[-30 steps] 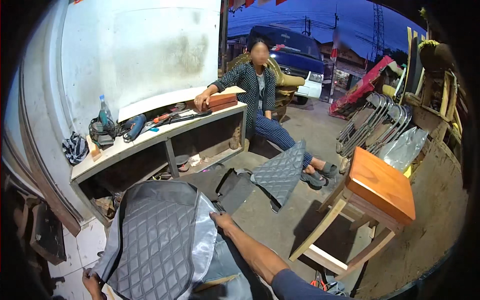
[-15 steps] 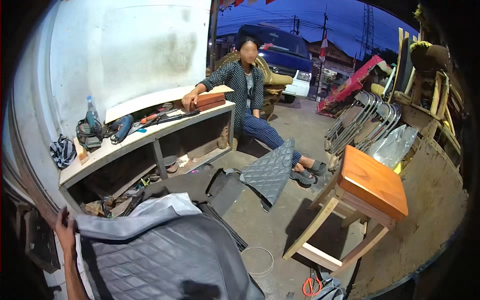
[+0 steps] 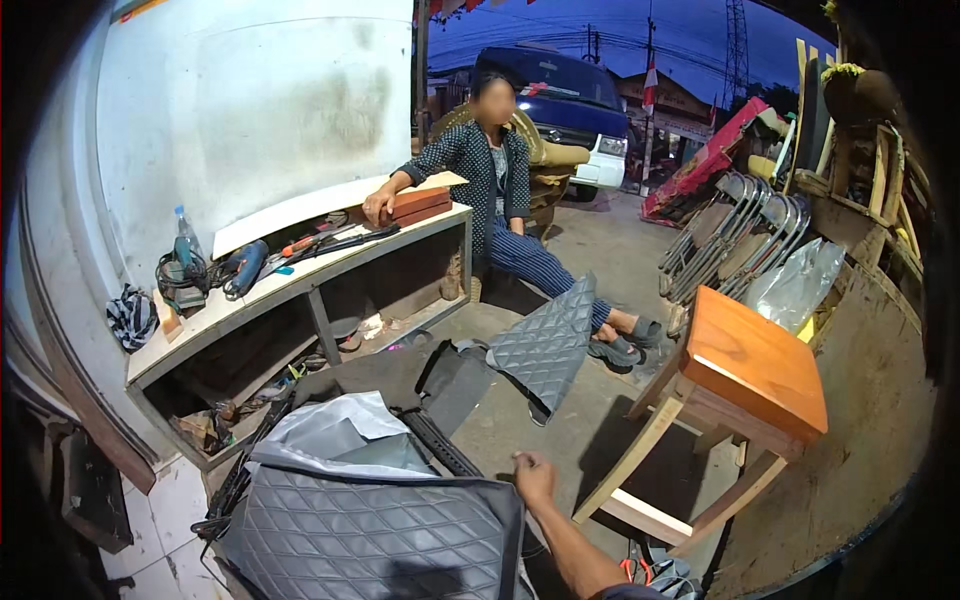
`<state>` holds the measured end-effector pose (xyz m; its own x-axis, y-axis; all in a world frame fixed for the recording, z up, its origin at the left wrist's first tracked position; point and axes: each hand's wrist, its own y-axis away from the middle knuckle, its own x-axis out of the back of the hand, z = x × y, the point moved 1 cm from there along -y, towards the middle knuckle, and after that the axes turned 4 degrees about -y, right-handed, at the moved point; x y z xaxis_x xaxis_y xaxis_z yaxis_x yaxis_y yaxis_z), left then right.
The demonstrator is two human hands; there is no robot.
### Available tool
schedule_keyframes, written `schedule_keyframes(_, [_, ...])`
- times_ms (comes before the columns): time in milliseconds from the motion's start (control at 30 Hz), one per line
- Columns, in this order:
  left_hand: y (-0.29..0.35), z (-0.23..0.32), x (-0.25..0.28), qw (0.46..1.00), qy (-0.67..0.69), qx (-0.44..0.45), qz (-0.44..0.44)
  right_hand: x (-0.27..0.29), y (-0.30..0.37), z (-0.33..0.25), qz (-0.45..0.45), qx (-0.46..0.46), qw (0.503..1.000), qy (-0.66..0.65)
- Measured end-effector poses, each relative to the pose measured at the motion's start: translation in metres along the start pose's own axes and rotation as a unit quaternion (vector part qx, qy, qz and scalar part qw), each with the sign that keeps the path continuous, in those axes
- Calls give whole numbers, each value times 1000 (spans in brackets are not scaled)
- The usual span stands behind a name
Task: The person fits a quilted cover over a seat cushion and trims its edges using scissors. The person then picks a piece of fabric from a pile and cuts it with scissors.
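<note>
A dark grey quilted seat cover (image 3: 370,530) lies spread in front of me at the bottom of the view, with a pale grey lining (image 3: 340,435) bunched behind it. My right hand (image 3: 535,478) is curled at the cover's upper right corner and seems to grip its edge; my forearm comes in from the lower edge. My left hand is out of view. A second quilted panel (image 3: 545,345) stands propped on the concrete floor further off.
A wooden stool (image 3: 755,365) with an orange top stands to the right. A low wooden bench shelf (image 3: 300,290) on the left carries tools, a power drill and a bottle (image 3: 185,240). A person (image 3: 495,190) sits beyond it. Folding chairs (image 3: 740,225) lean at the back right. Orange-handled scissors (image 3: 630,570) lie near my arm.
My left hand, which held the cover's left side, has dropped out of view. My right hand has come in at the cover's right corner. The cover now lies lower and flatter.
</note>
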<state>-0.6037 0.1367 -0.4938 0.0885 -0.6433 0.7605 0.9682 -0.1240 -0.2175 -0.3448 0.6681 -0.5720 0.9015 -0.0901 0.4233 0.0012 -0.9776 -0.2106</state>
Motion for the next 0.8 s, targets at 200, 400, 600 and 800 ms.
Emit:
schedule_keyframes(200, [34, -11, -4, 985, 61, 133, -96, -26, 36, 34, -324, -255, 905, -108])
schedule_keyframes(400, [32, -9, -14, 961, 145, 189, -139, 12, 101, 5, -333, -158, 930, -21])
schedule_keyframes(600, [4, 29, -4, 987, 50, 97, -116, 58, 163, 0, -282, -199, 910, -230])
schedule_keyframes(800, [-57, -20, -74, 975, -84, -76, -191, 62, 235, 104, -268, -267, 905, -197])
